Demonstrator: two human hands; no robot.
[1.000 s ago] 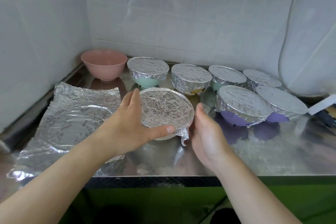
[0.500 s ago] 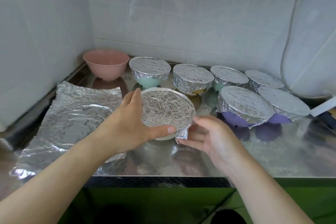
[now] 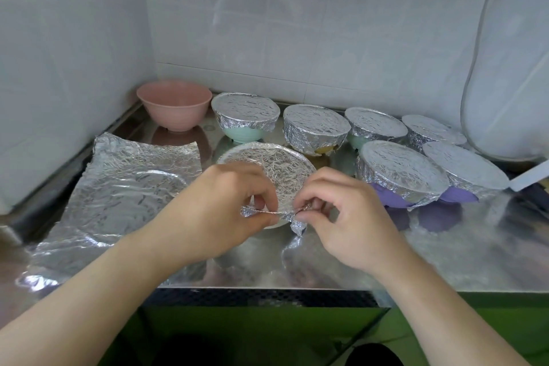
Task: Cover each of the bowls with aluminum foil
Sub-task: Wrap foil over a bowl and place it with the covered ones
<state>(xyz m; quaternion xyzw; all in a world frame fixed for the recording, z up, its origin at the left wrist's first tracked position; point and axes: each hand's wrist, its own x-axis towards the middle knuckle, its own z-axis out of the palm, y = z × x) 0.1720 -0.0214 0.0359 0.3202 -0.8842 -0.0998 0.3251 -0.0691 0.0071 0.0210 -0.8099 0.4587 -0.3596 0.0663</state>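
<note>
From the head camera, the left hand [image 3: 219, 211] and the right hand [image 3: 344, 217] meet over the near edge of a white bowl [image 3: 274, 224] that stands on the metal table [image 3: 445, 258], near its front edge. A crinkled foil cover [image 3: 273, 171] lies across the bowl's mouth, and both hands pinch its loose near hem between thumb and curled fingers, the left at the hem's left end, the right at the right end, so that the foil edge runs as a thin ridge between them. A small flap of foil hangs down below the right thumb. Left of the bowl a loose foil sheet [image 3: 118, 187] lies wrinkled and spread on the table, its far edge lifted. At the back left corner stands an uncovered pink bowl [image 3: 173, 104]. Beside it a row of foil-covered bowls runs to the right: a mint green bowl [image 3: 242, 132], then three more whose colours are mostly hidden. In front of these, at the right, two foil-covered purple bowls [image 3: 392, 196] sit just beside each other.
</note>
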